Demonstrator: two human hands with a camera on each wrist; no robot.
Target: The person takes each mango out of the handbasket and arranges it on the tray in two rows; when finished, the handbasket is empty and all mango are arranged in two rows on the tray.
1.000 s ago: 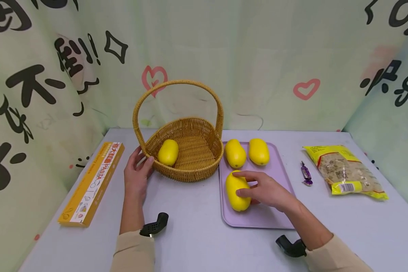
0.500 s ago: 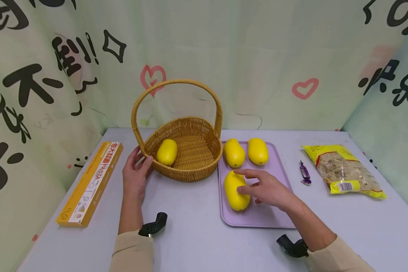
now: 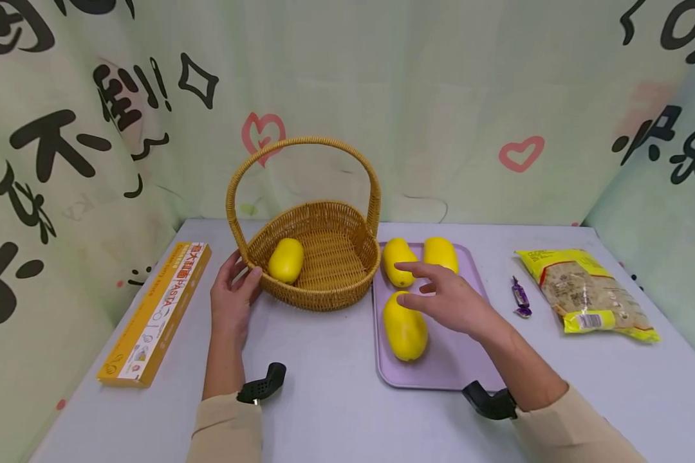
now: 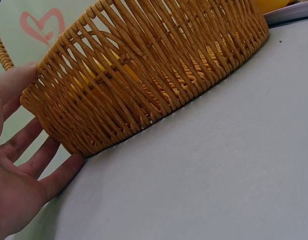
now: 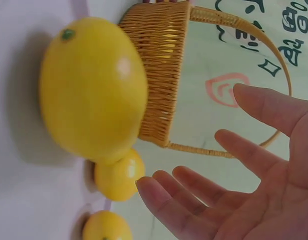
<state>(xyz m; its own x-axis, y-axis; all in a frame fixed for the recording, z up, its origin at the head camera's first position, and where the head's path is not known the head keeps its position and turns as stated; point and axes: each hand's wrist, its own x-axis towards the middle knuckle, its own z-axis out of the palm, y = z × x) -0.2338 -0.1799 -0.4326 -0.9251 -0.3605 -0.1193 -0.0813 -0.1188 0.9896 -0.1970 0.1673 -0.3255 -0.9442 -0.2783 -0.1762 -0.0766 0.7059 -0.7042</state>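
My left hand [image 3: 233,292] holds the left side of a wicker basket [image 3: 336,251], thumb at the rim and fingers against the outer wall. Inside the basket, on its left, lies one smooth yellow oval fruit [image 3: 286,260]. A purple tray [image 3: 457,363] bears three more like it: a near fruit [image 3: 405,331], a back-left fruit [image 3: 398,260] and a back-right fruit [image 3: 440,252]. Over the tray, my right hand [image 3: 454,302] is spread, holding nothing. In the right wrist view a gap shows between its fingers [image 5: 161,195] and the large near fruit [image 5: 94,90].
On the left lies a long orange pasta box [image 3: 155,315]. Right of the tray are a small purple-wrapped candy [image 3: 520,297] and a yellow-ended clear bag [image 3: 591,289] of brownish food. A printed curtain [image 3: 440,116] stands behind the white table [image 3: 324,399].
My right hand has come off the near fruit and risen up and away, its fingers now spread above it. The left hand and the basket stay where they were.
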